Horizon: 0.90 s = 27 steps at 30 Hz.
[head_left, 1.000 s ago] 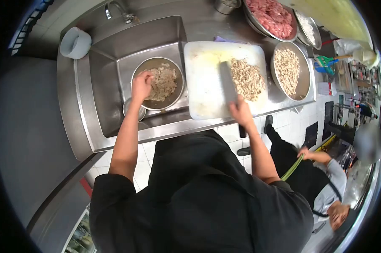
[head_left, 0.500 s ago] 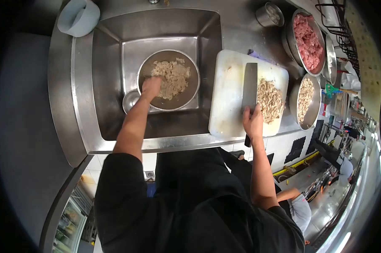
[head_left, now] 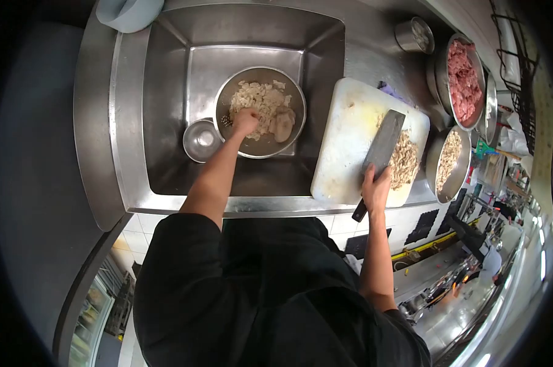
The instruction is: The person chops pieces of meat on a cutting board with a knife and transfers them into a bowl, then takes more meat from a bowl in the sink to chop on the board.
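My left hand reaches into a steel bowl standing in the sink. Its fingers are curled closed at the pale, crumbly food; what they grip is hidden. A larger smooth, pale lump lies at the bowl's right side. My right hand is closed around the lower blade and handle area of a cleaver. The cleaver slants across a white cutting board, its blade beside and partly over a heap of chopped light-brown pieces.
A small empty steel bowl sits in the sink, left of the larger one. Beyond the board stand a bowl of raw minced meat, a bowl of chopped pieces and a steel cup. A white container is at the upper left.
The cleaver has tilted, its tip swinging right over the chopped heap. In the bowl, the smooth lump now shows at the right and my left hand sits nearer the middle. The view has shifted slightly.
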Motion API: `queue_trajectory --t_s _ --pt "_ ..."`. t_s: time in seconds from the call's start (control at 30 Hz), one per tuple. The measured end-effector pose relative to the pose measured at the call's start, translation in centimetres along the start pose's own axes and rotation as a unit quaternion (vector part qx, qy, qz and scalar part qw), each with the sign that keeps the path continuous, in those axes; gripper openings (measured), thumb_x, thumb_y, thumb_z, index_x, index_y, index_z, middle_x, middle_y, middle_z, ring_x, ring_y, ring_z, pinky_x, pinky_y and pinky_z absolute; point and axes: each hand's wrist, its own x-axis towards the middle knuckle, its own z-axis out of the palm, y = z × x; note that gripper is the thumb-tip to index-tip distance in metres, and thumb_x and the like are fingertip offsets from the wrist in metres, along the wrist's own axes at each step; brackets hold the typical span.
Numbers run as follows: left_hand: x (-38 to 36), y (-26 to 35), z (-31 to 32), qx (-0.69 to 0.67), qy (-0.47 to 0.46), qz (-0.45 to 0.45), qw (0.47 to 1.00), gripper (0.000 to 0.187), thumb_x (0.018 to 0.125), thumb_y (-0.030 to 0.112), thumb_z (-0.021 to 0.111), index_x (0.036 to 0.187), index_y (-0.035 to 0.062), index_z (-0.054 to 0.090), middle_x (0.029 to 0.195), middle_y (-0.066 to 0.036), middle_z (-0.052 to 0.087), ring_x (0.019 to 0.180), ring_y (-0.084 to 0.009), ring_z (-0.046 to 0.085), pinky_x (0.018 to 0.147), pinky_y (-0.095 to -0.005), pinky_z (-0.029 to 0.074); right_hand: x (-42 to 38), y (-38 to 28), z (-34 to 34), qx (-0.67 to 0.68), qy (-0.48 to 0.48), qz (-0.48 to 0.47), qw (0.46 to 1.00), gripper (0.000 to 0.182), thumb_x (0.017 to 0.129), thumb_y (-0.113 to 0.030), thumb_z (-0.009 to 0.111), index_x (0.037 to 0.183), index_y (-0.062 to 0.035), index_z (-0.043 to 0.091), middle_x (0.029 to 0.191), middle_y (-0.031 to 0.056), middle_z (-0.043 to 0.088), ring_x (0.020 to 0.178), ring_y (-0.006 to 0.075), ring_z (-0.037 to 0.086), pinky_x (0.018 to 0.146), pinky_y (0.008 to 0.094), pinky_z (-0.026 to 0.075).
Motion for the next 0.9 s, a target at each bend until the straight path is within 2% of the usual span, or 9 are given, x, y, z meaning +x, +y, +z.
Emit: queue_trajectory --t_s 0.03,0.07,0.2,0.33,0.5,0.63,0.73,0.83,0.9 --pt "0.4 -0.7 0.3 0.192 0.182 -0.028 0.964 0.058 0.080 0.029 0.085 0.125 -0.0023 0.067 0.123 -0.015 0.073 0.113 -0.0356 0.070 0.095 -0.0427 0.059 0.1 -0.1 0.1 -0.004 -0.003 0.016 1.000 0.033 0.102 -0.020 0.060 0.106 0.0119 0.051 0.085 0.0366 0.066 0.082 0.0534 0.067 0.074 0.0520 0.052" --pt "0.7 -1.7 -0.5 0.169 0.127 -0.112 0.971 0.073 0.075 0.035 0.089 0.133 0.0027 0.060 0.139 -0.014 0.064 0.130 -0.0401 0.060 0.104 -0.0490 0.054 0.2 0.0 0.2 -0.009 -0.007 0.017 1.000 0.033 0.102 -0.020 0.060 0.106 0.0119 0.051 0.085 0.0366 0.066 0.082 0.0534 0.067 0.074 0.0520 0.052" --pt "-2.9 -0.3 2.0 0.341 0.089 -0.065 0.934 0.114 0.071 0.038 0.092 0.157 0.0104 0.023 0.163 -0.013 0.031 0.152 -0.0365 0.030 0.114 -0.0562 0.040 0.1 -0.6 -0.1 -0.038 -0.002 -0.013 0.999 0.035 0.103 -0.020 0.058 0.108 0.0138 0.050 0.091 0.0391 0.065 0.087 0.0549 0.067 0.077 0.0524 0.052" --pt "-1.6 -1.8 4.4 0.329 0.196 -0.065 0.921 0.101 0.074 0.030 0.091 0.153 0.0104 0.030 0.156 -0.015 0.039 0.146 -0.0410 0.037 0.113 -0.0547 0.040 0.4 0.2 0.4 -0.019 -0.006 0.011 1.000 0.037 0.103 -0.021 0.058 0.112 0.0151 0.050 0.093 0.0395 0.065 0.089 0.0553 0.066 0.079 0.0528 0.051" --pt "1.3 -2.4 3.2 0.339 0.147 -0.103 0.924 0.077 0.083 0.023 0.080 0.147 0.0077 0.039 0.151 -0.022 0.045 0.140 -0.0417 0.047 0.111 -0.0481 0.045 0.1 -0.8 0.0 -0.039 -0.013 -0.003 0.999 0.037 0.103 -0.021 0.058 0.110 0.0143 0.050 0.088 0.0361 0.065 0.083 0.0521 0.067 0.075 0.0518 0.051" --pt "2.1 -4.5 1.9 0.188 0.186 -0.098 0.959 0.054 0.087 0.021 0.071 0.136 0.0026 0.055 0.133 -0.026 0.063 0.122 -0.0387 0.065 0.101 -0.0456 0.054 0.2 -0.9 -0.2 -0.048 -0.004 -0.048 0.998 0.036 0.102 -0.021 0.059 0.109 0.0135 0.050 0.083 0.0332 0.065 0.078 0.0497 0.067 0.071 0.0514 0.051" --pt "-2.2 -0.5 -1.8 0.046 0.064 -0.160 0.984 0.042 0.075 0.020 0.077 0.111 0.0004 0.068 0.108 -0.024 0.073 0.097 -0.0335 0.075 0.080 -0.0404 0.061 0.1 -1.4 -0.6 -0.053 -0.006 -0.059 0.997 0.036 0.102 -0.021 0.060 0.110 0.0133 0.050 0.085 0.0345 0.066 0.079 0.0506 0.068 0.072 0.0516 0.052" --pt "-5.4 -0.3 -2.2 -0.040 0.142 -0.020 0.989 0.056 0.072 0.020 0.080 0.122 -0.0002 0.067 0.108 -0.015 0.073 0.099 -0.0255 0.073 0.079 -0.0385 0.061 0.6 0.5 -0.2 -0.027 0.014 -0.077 0.997 0.035 0.101 -0.022 0.061 0.099 0.0108 0.051 0.077 0.0299 0.063 0.069 0.0462 0.063 0.066 0.0507 0.050" --pt "-9.0 3.4 -3.1 -0.241 0.028 -0.042 0.969 0.063 0.072 0.019 0.079 0.131 0.0001 0.064 0.114 -0.015 0.073 0.108 -0.0277 0.071 0.087 -0.0389 0.058 0.9 1.6 -0.1 -0.011 0.027 -0.094 0.995 0.033 0.101 -0.021 0.061 0.100 0.0107 0.052 0.076 0.0290 0.063 0.069 0.0450 0.065 0.065 0.0510 0.049"
